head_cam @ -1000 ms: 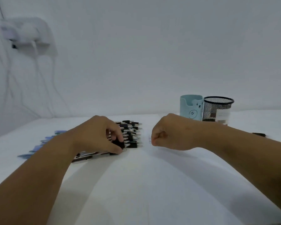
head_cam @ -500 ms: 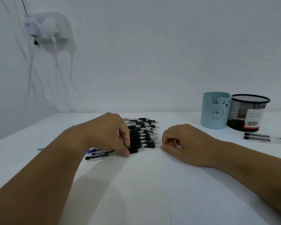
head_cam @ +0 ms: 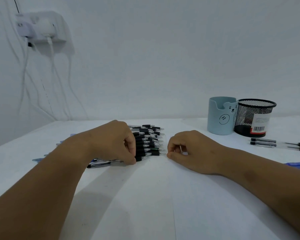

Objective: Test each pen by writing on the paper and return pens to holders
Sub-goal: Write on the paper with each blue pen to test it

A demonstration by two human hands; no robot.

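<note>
On the white table (head_cam: 145, 205), the row of black pens (head_cam: 148, 142) lies between the hands, much as half a second ago. Since then the left hand (head_cam: 114, 142) keeps its curled fingers on the nearest pen; whether it grips is hidden. Beside the tips, the right hand (head_cam: 189, 149) stays loosely curled, holding nothing visible. Both holders, blue cup (head_cam: 221, 116) and mesh cup (head_cam: 255, 118), stand far right.

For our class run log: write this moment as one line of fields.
stage: picking first pen | left hand: fingers curled on pen row | right hand: curled by pen tips, hold unclear | holders: no pens visible
</note>
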